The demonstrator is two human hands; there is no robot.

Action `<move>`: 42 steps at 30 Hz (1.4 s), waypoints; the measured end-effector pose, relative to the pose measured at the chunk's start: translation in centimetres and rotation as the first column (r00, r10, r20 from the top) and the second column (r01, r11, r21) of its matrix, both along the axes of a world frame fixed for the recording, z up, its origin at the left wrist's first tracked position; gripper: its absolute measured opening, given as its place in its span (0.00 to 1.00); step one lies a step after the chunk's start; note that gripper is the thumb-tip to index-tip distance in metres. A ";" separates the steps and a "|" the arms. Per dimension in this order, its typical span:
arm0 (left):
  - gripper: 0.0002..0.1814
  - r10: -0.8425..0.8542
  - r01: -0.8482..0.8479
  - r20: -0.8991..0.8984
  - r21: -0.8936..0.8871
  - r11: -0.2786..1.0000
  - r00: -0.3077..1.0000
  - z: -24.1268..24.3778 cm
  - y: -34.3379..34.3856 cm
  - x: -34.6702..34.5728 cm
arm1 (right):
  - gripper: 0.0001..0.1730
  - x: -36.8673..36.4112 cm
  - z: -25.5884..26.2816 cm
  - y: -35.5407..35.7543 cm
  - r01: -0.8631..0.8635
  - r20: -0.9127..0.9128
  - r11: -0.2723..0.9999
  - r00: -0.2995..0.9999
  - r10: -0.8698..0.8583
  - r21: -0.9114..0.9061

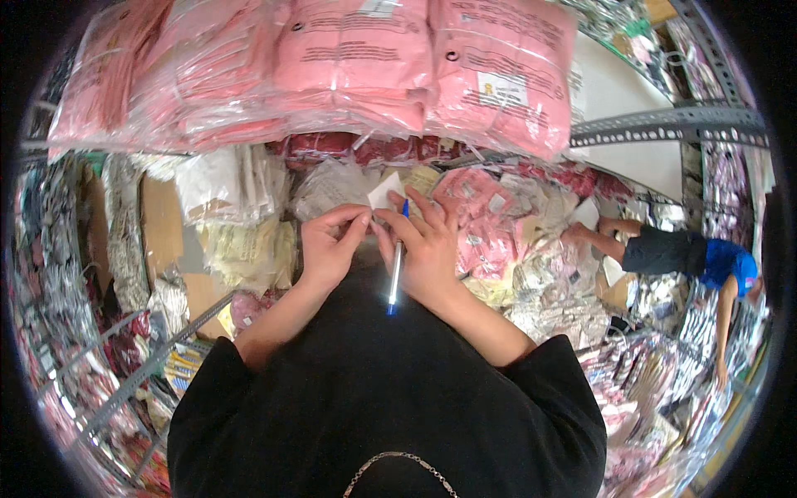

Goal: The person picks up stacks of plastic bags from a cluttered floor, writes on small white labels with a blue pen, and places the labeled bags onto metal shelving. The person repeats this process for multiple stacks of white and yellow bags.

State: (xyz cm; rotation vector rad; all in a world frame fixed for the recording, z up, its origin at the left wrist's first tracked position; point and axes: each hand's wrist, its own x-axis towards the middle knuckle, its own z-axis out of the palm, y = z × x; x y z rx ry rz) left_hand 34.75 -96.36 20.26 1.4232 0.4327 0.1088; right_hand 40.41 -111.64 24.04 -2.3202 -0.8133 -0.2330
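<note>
In front of my chest my two hands nearly meet. My right hand (426, 239) holds a ballpoint pen (396, 267) with a clear barrel and blue ends, its lower end angled down toward me. A small white piece of paper (386, 192) rises from the fingers of the same hand. My left hand (333, 243) has thumb and forefinger pinched together, close to the right fingertips. Whether something thin sits in that pinch is too small to tell. Below the hands lie plastic-wrapped garments, among them pink packs (476, 218) and a yellowish stack (249, 249).
Large bundles of pink packaged garments (348, 62) line a shelf ahead. A perforated metal shelf beam (666, 124) runs at the right, another metal bar (155, 367) at the lower left. A person in a blue top (728, 267) bends among packed goods at the right.
</note>
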 end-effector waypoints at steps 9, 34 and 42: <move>0.05 -0.403 0.301 0.200 0.402 0.865 0.893 0.2 4.4 1.6 | 0.10 -3.8 -1.2 2.1 0.273 -0.418 0.961 0.878 -0.232 0.041; 0.04 -0.737 0.650 0.312 0.349 0.676 0.600 1.8 0.8 4.1 | 0.11 -8.1 -0.8 -0.5 0.629 -0.268 0.765 0.768 -0.582 0.142; 0.04 -0.764 0.655 0.350 0.395 0.645 0.542 3.7 -1.6 6.6 | 0.13 -6.5 0.6 -4.0 0.556 -0.351 0.780 0.819 -0.455 0.286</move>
